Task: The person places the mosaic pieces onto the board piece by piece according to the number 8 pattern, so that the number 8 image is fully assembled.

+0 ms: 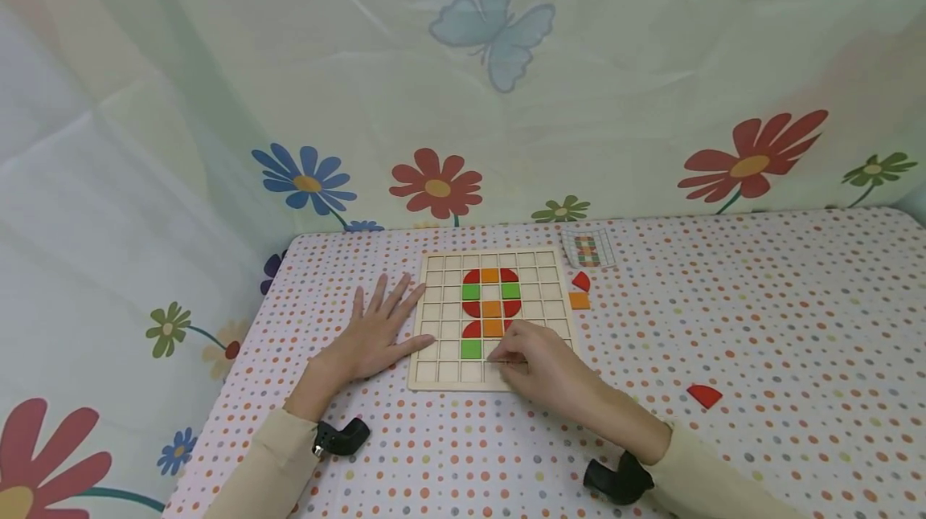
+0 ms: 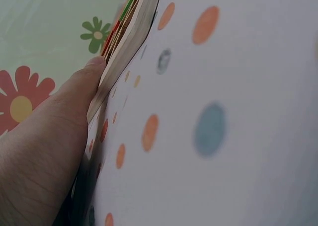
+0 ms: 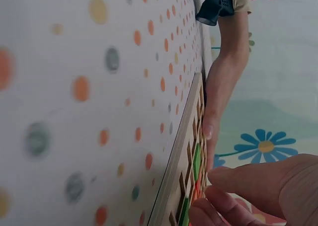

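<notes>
A wooden grid board (image 1: 441, 374) lies on the table with red, orange and green tiles set in its cells, among them a green square (image 1: 471, 349) low on the left. My left hand (image 1: 372, 342) lies with spread fingers along the board's left side; its thumb rests at the frame edge (image 2: 131, 44). Over the lower right cells, my right hand (image 1: 538, 366) bends its fingers down to the board. Another green tile (image 3: 185, 213) sits close by these fingers in the right wrist view. Whether they pinch a tile is hidden.
At the board's upper right lies a small pattern card (image 1: 604, 250). Below it are a loose red quarter-circle (image 1: 581, 282) and an orange square (image 1: 579, 300). One more red quarter-circle (image 1: 705, 396) lies farther right on the dotted tablecloth (image 1: 796, 326). A flowered curtain (image 1: 615, 101) hangs behind.
</notes>
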{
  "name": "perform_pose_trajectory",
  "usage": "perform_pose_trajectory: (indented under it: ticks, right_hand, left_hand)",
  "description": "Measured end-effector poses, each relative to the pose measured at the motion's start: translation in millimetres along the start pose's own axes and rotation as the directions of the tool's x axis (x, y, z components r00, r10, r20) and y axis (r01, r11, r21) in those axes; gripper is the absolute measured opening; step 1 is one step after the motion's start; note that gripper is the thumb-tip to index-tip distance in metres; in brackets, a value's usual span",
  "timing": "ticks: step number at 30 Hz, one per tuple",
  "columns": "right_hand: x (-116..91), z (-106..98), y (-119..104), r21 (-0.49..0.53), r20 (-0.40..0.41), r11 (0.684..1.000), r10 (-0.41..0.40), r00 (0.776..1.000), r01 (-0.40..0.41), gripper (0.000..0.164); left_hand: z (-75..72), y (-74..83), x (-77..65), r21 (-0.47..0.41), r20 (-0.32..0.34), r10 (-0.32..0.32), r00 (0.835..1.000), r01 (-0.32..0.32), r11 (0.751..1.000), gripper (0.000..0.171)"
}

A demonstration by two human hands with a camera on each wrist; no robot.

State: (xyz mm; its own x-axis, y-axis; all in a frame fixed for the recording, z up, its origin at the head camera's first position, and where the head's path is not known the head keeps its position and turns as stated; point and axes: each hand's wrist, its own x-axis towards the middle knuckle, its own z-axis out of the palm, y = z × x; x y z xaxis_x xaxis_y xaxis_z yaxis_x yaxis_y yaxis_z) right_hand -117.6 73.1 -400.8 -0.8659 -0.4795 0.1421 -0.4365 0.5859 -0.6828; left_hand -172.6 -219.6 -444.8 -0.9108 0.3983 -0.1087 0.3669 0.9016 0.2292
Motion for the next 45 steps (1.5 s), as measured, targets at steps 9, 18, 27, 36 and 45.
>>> perform_pose_trajectory:
  ticks: [9,18,27,36,45]
  right_hand:
    - [-28.6,-45.1,26.1,-0.067,0.008,0.996,0.063,0.998,-0.062,0.018]
    - [-66.7,-100.8,76.4,-0.176,0.093,0.963,0.222,0.971,-0.203,0.026]
    - [-105.3,-128.7,123.7,-0.214,0.126,0.926,0.343,0.931,-0.312,0.032]
    - [-105.9,-134.0,131.3,-0.194,0.132,0.905,0.407,0.904,-0.379,0.032]
    - [-102.2,-135.6,134.3,-0.227,0.141,0.875,0.463,0.875,-0.427,0.030]
  left_hand:
    - [-1.9,-0.8,-0.1,0.009,0.006,0.002,1.000,-0.002,1.000,0.091]
    - [0.8,-1.5,0.4,0.008,0.010,-0.002,1.000,0.002,1.000,0.091]
    - [1.1,-1.5,1.5,0.016,0.015,-0.012,1.000,0.011,1.000,0.091]
    - [1.5,-1.8,0.8,0.013,0.005,-0.004,1.000,0.004,1.000,0.091]
    - [1.3,-0.9,1.6,0.013,0.003,0.000,1.000,0.000,1.000,0.090]
